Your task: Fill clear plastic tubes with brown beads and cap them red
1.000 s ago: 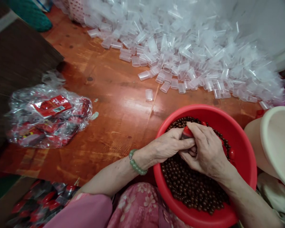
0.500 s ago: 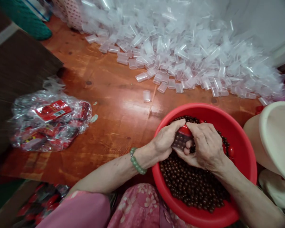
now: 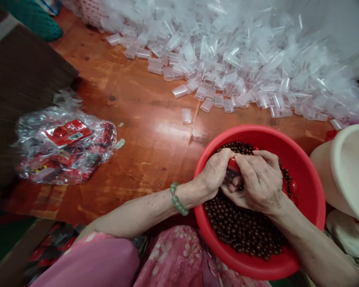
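Note:
Over a red basin [image 3: 312,191] of dark brown round beads [image 3: 242,235], both hands hold one small clear container [image 3: 229,175] with a red cap [image 3: 232,163]. My left hand [image 3: 212,175] is closed around its left side, thumb at the cap. My right hand [image 3: 259,179] grips it from the right, its thumb and fingers curled about the cap and the side. Dark beads show through the clear wall, which the fingers partly hide. Red pieces [image 3: 293,187] lie among the beads at the basin's right.
Many clear plastic sleeves [image 3: 209,59] are heaped across the back of the wooden table [image 3: 137,155]; one sleeve [image 3: 186,116] lies apart. A plastic bag of red packets [image 3: 67,147] is at left. A cream bucket [image 3: 353,171] stands right of the basin.
The view has shifted slightly. Both hands have closed in a little more on the container, and less of its clear wall shows. A right-hand finger has lifted outward.

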{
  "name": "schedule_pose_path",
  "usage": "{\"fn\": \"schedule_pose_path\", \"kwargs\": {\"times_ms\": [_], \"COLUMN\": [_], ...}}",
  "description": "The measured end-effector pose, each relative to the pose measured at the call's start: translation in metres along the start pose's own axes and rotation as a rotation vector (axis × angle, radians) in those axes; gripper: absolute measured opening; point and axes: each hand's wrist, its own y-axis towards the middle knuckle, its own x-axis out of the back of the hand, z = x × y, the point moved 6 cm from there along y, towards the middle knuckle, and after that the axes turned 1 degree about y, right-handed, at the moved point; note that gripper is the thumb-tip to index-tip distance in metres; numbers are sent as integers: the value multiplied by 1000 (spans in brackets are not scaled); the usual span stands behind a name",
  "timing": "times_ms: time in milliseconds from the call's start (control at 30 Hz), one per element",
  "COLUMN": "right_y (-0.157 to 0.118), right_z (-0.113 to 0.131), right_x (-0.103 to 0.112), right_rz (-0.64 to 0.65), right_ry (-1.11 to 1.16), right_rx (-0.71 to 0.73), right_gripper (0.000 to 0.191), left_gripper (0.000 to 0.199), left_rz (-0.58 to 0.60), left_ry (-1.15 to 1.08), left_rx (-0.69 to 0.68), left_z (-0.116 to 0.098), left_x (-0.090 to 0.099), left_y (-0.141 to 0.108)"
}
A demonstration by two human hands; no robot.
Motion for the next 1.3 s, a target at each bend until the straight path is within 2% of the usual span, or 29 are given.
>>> {"fn": "schedule_pose_path", "kwargs": {"times_ms": [133, 233, 400, 500, 700, 767, 900, 1067, 1167, 1233, 1300], "right_y": [0, 1, 4, 5, 2, 2, 2, 1, 4, 9, 12], "right_z": [-7, -5, 11, 17, 19, 21, 22, 26, 36, 44, 44], "right_x": [-9, -12, -4, -1, 1, 4, 15, 21, 23, 25, 29], "right_rz": [44, 67, 65, 101, 100, 70, 10, -25, 52, 186, 328], "right_ry": [26, 30, 75, 138, 187, 189, 117, 41, 102, 207, 331], "right_rx": [-62, -72, -22, -32, -47, -15, 57, 112, 101, 107, 118], "right_gripper": [61, 61, 57, 57, 57, 56, 53, 45, 48, 55, 65], "left_gripper": [42, 48, 21, 28, 44, 47, 43, 35, 36, 42, 52], "left_rz": [-40, -9, -152, -188, -90, -108, -214, -250, -290, -303, -297], "left_ry": [-71, -123, -106, -116, -142, -110, 57, 354, 371, 281, 226], "left_rx": [42, 72, -183, -185, -115, -128, -319, -470, -474, -374, -222], "left_z": [1, 4, -1, 2, 8, 10, 4, -2, -1, 2, 6], "left_x": [5, 9, 24, 23, 11, 10, 8, 2, 5, 16, 38], "left_y": [4, 2, -17, -26, -24, -24, -31, -44, -54, -65, -84]}}
